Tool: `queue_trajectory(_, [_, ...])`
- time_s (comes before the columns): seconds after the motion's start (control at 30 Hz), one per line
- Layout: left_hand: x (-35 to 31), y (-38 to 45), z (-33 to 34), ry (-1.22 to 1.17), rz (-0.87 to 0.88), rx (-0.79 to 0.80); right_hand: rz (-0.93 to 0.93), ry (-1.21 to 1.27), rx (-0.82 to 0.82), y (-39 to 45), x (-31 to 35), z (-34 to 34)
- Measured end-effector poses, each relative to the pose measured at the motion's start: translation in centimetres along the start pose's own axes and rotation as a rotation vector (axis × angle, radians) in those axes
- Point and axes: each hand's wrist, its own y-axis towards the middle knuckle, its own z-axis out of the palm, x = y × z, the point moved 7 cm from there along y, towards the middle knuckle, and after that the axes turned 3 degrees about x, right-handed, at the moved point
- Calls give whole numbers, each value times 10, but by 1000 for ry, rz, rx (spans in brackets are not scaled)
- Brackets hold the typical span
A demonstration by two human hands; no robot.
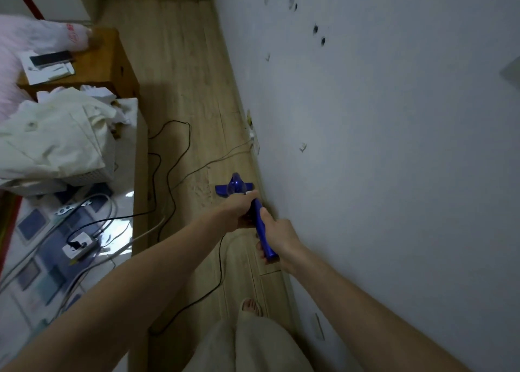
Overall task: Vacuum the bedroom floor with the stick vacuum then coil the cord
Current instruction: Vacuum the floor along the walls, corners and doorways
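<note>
Here, my right hand was wrapped around the rear end of the blue stick vacuum, fingers curled under the handle near its butt, while my left hand gripped the same shaft further forward, just behind the body, so both hands were closed firmly on the one tool. Beyond the left hand the vacuum ran down and away to its wide blue floor head, which sat on the wooden floor close beside the foot of the white wall. I judged the tool a rigid, fairly light plastic stick, its weight low down at the head, so a two-handed hold spaced along the handle suited steering it; the smooth plastic might slip in a damp palm. The black cord trailed limp from under my hands, back past my bare foot and looping across the boards towards the left. It looked soft and springy, likely to snag or get run over, and for coiling I would take it near the vacuum end. Further left lay a bed with a patterned sheet carrying a power strip, a heap of pale clothes, and a wooden bedside table.
</note>
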Motion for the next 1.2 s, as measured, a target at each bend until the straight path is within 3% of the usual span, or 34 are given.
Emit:
queue_trajectory(0.3, [66,-76,-5,-10,-65,30,97,-113,24,-97,-31,5])
queue_trajectory(0.53, [88,-108,-24,-31,-74,71,80,-187,23,-124,-42,30])
queue_trajectory(0.87, [109,-98,-59,-17,-62,0,-20,-135,-11,-100,-81,79])
queue_trajectory(1.2, [61,-46,-95,18,22,-126,-33,-93,46,-30,-36,110])
